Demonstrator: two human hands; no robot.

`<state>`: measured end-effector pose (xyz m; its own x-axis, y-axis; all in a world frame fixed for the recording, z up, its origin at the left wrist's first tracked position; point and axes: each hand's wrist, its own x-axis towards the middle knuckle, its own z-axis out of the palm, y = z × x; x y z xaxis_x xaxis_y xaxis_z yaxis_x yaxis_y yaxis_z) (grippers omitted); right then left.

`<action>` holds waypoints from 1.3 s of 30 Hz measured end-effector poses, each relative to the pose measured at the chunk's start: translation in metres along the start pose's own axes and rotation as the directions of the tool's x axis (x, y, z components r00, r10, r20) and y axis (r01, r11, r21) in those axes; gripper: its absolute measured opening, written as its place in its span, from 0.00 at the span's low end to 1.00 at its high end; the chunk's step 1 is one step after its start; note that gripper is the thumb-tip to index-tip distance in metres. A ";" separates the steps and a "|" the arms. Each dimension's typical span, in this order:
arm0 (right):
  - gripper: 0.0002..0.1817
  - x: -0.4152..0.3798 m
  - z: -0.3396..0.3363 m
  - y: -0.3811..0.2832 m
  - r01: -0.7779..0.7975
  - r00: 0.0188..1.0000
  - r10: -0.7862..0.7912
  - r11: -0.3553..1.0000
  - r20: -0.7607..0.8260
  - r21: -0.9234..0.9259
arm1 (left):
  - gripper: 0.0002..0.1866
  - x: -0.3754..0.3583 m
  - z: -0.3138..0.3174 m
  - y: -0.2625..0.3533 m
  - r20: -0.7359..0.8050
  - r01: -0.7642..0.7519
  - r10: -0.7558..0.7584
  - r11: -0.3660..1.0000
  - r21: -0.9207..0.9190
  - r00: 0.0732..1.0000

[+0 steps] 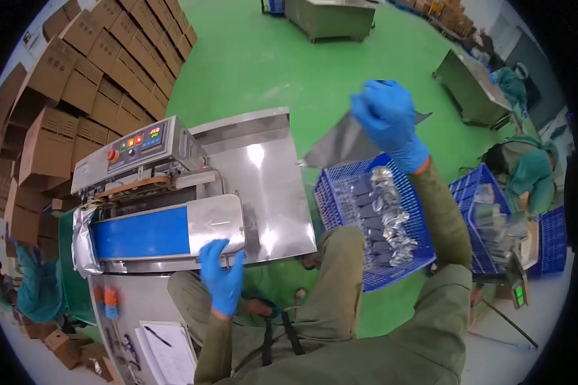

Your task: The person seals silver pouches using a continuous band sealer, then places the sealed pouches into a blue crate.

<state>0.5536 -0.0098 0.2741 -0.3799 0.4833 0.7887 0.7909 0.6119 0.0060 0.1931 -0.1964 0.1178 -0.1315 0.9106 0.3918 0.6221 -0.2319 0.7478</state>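
My right hand (pixel 390 125), in a blue glove, is closed on the top of a silver foil bag (pixel 341 146). The bag hangs slanted above a blue plastic basket (pixel 401 277), where several foil bags (pixel 384 215) with crumpled tops stand in a row. My left hand (pixel 222 277), also blue-gloved, has its fingers apart and holds nothing. It is by the front edge of a band sealer (pixel 131 154), near the metal plate at the end of its blue conveyor belt (pixel 141 232). Another foil bag (pixel 83 240) lies at the belt's far left end.
A steel table (pixel 263 167) adjoins the sealer. Stacked cartons (pixel 103 83) line the left. A notepad with a pen (pixel 167 353) lies on the lower-left surface. At right, a co-worker (pixel 526 173) bends beside another blue basket (pixel 472 199) and a scale display (pixel 519 295).
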 end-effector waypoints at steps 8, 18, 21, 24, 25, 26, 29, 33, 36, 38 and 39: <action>0.06 0.106 -0.006 -0.232 0.377 0.920 -0.387 0.918 0.068 0.123 | 0.44 0.099 0.008 -0.018 0.316 -0.048 0.188 0.914 -0.404 0.930; 0.25 -0.012 0.080 -0.236 -0.457 0.865 0.439 0.484 0.245 0.747 | 0.34 0.064 -0.069 -0.108 0.450 0.262 -0.051 0.869 -0.420 0.892; 0.20 -0.021 0.101 -0.216 -0.592 0.802 0.332 0.343 0.496 0.729 | 0.31 0.082 -0.075 -0.111 0.467 0.158 0.043 0.910 -0.383 0.883; 0.16 -0.015 0.085 -0.209 -0.478 0.871 0.233 0.604 0.432 0.638 | 0.23 0.088 -0.107 -0.084 0.411 0.119 0.035 0.932 -0.344 0.911; 0.16 -0.015 0.085 -0.208 -0.432 0.892 0.211 0.656 0.399 0.619 | 0.19 0.091 -0.132 -0.044 0.337 0.110 0.021 0.925 -0.365 0.941; 0.16 -0.017 0.084 -0.207 -0.385 0.911 0.186 0.703 0.369 0.597 | 0.16 0.094 -0.145 -0.021 0.262 0.102 0.002 0.918 -0.384 0.965; 0.13 -0.038 0.090 -0.198 -0.043 0.986 0.008 0.977 0.167 0.207 | 0.09 0.105 -0.152 -0.021 0.213 -0.231 0.217 0.972 0.047 0.953; 0.13 -0.066 0.086 -0.186 0.052 0.998 -0.061 0.978 0.035 0.204 | 0.07 0.096 -0.160 -0.067 0.205 -0.701 0.711 0.522 0.487 0.672; 0.15 -0.042 0.073 -0.216 -0.068 0.977 0.154 0.878 -0.145 0.473 | 0.05 0.092 -0.140 -0.056 -0.095 -0.588 0.622 0.772 0.244 0.777; 0.11 -0.052 0.085 -0.224 -0.274 0.940 0.341 0.755 -0.001 0.596 | 0.06 0.087 -0.103 -0.042 -0.315 -0.293 0.205 0.918 -0.265 0.927; 0.10 -0.056 0.092 -0.228 -0.370 0.904 0.420 0.674 0.079 0.639 | 0.08 0.085 -0.100 -0.041 -0.290 -0.182 0.092 0.936 -0.300 0.953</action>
<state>0.3509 -0.1189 0.1718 -0.0487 0.7435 0.6669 0.3673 0.6342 -0.6803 0.0789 -0.1436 0.1741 -0.2912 0.7471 0.5976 0.3749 -0.4856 0.7898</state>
